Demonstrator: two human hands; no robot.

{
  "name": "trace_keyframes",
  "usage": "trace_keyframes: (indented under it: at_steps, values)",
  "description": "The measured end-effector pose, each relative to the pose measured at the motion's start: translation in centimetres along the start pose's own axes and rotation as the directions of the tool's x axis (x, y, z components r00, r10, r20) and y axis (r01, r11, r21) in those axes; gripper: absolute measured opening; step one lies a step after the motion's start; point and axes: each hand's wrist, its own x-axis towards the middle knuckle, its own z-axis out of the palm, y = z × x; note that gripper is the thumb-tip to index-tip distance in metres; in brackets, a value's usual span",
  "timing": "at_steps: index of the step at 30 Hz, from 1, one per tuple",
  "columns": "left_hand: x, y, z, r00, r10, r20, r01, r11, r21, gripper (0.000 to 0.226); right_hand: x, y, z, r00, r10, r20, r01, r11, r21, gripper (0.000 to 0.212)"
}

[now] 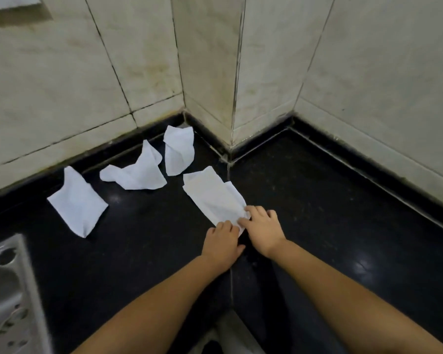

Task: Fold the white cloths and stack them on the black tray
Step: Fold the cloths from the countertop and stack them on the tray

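Several white cloths lie on a black counter (317,213). One cloth (212,195) lies partly folded in the middle, running from the back towards me. My left hand (221,242) and my right hand (262,227) both rest on its near end, fingers pinching the edge. Three other cloths lie loose to the left: a flat one (77,203), a crumpled one (136,172) and a bent one (178,150) near the wall corner. No black tray is in view.
Pale tiled walls (113,72) close the counter at the back and right, with a jutting corner (234,123) in the middle. A steel sink (5,290) sits at the left front edge. A seam (231,277) runs down the counter between my arms.
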Motion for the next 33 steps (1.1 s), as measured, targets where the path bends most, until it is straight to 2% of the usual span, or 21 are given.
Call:
trace_keyframes:
  at_steps: [4,6,8,11,14,16,18,19,22,28,30,33]
  values:
    - [0.2,-0.8,1.4,0.998,0.035,-0.061,-0.036,0.999,-0.010,0.041,1.2,0.0,0.7,0.997,-0.037,-0.062,0.037,0.999,-0.007,0.032]
    - [0.2,-1.2,0.9,0.990,0.044,-0.132,-0.055,0.995,-0.084,0.028,1.0,0.0,0.7,0.984,-0.077,-0.158,0.085,0.995,0.050,0.023]
    - [0.2,-1.8,-0.3,0.976,-0.003,-0.217,-0.049,0.971,-0.235,0.019,0.3,0.2,0.2,0.955,-0.116,-0.273,0.147,0.984,0.096,0.015]
    - [-0.3,-2.3,-3.1,0.963,-0.111,-0.244,-0.040,0.839,-0.542,0.011,-0.9,0.7,-2.1,0.932,-0.056,-0.359,0.156,0.954,0.256,0.010]
    - [-1.4,-0.9,-6.3,0.979,-0.091,-0.182,-0.076,0.666,-0.742,0.014,-2.0,1.0,-5.6,0.930,0.016,-0.367,0.157,0.886,0.436,0.013]
    - [-2.0,0.2,-7.8,0.982,-0.052,-0.180,-0.101,0.663,-0.742,0.025,-3.0,1.2,-8.0,0.930,0.054,-0.364,0.170,0.815,0.554,0.014]
    - [-2.4,0.8,-9.1,0.953,-0.031,-0.302,-0.190,0.717,-0.671,0.017,-4.2,1.6,-9.9,0.936,0.088,-0.342,0.166,0.744,0.647,0.010]
    - [-2.5,0.9,-9.8,0.923,-0.039,-0.382,-0.231,0.736,-0.636,0.008,-4.9,2.0,-10.6,0.936,0.103,-0.336,0.162,0.723,0.672,0.008]
    - [-2.1,1.1,-12.0,0.858,-0.144,-0.492,-0.251,0.719,-0.648,0.015,-6.4,3.5,-11.4,0.936,0.173,-0.306,0.112,0.677,0.727,0.005]
    - [-1.3,1.1,-15.9,0.867,-0.288,-0.406,-0.185,0.570,-0.800,0.025,-8.0,6.3,-10.3,0.968,0.231,-0.099,-0.045,0.548,0.835,0.013]
    - [-1.0,0.6,-16.6,0.868,-0.332,-0.368,-0.151,0.530,-0.834,0.028,-8.2,7.4,-10.4,0.950,0.288,-0.122,-0.050,0.524,0.850,0.015]
    - [-1.1,-0.2,-17.7,0.851,-0.362,-0.380,-0.166,0.501,-0.849,0.030,-8.9,9.2,-11.8,0.863,0.431,-0.264,0.022,0.490,0.871,0.014]
